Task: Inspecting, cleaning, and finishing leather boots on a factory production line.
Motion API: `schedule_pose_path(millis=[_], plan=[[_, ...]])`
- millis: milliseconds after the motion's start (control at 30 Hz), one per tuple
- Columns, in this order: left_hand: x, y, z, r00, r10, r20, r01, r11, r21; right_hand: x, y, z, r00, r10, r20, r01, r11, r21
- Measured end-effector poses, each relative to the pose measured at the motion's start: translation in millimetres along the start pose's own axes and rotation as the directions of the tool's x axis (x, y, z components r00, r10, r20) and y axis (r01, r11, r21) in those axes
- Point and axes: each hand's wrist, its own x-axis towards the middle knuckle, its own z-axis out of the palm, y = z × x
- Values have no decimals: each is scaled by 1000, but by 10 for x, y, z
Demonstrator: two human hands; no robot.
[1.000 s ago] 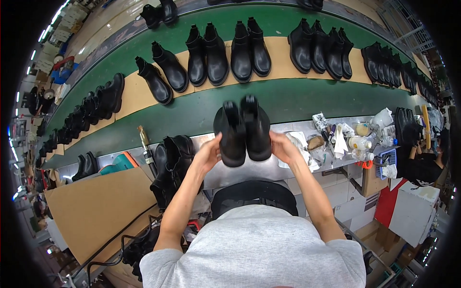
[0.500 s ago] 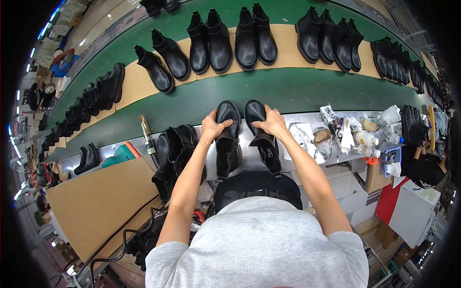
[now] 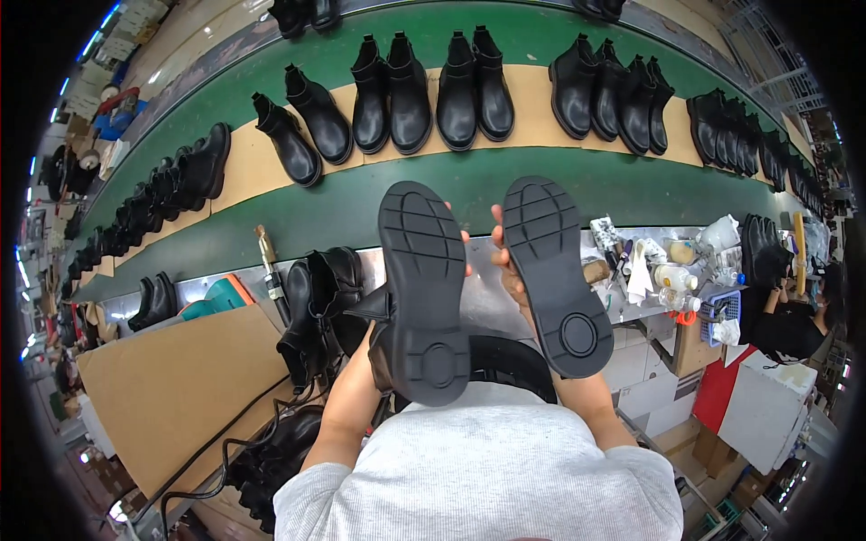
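Note:
A black ankle boot [image 3: 419, 279] is held up sole toward me by my left hand [image 3: 467, 251]. Most of that hand lies behind the boot, and only fingertips show along its right edge. Beside it, a second black ankle boot [image 3: 555, 261] also faces me with its ridged sole, and my right hand [image 3: 508, 261] is closed round it from behind. Its fingers curl at the boot's left edge. The two boots are apart, heels toward my body. Just left of them, several dark boots [image 3: 307, 316] stand on the metal edge of the bench.
Rows of black boots [image 3: 392, 99] stand on cardboard along a green conveyor [image 3: 631, 185]. Bottles [image 3: 677, 279], cloths and a blue basket [image 3: 722, 311] crowd the right. A brush [image 3: 268, 257] and a large cardboard sheet [image 3: 185, 388] lie left. Another person [image 3: 789, 316] is at far right.
Both boots have been lifted and turned over, so soles now show instead of the toe tops. My hands have moved behind them, and the view has shifted slightly.

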Motion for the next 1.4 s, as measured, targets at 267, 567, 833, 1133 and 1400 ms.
schedule_pose_path(millis=[267, 567, 833, 1133, 1400], plan=[[-186, 285, -1017, 875, 97, -474, 418, 342, 842, -279, -194, 2, 906, 172, -387, -212, 975, -61], [101, -420, 691, 852, -521, 54, -230, -280, 932, -759, -70, -107, 858, -41, -512, -171, 917, -360], [170, -833, 705, 990, 126, 59, -43, -126, 991, -1492, -789, -931, 220, -902, -372, -657, 145, -739], [326, -1054, 671, 929, 349, -123, 241, -317, 917, -1558, -1173, -1207, 222, -938, -266, -918, -109, -381], [288, -1343, 595, 930, 366, -30, 185, -398, 899, -1115, -383, 522, 562, -788, -250, 138, 388, -911]])
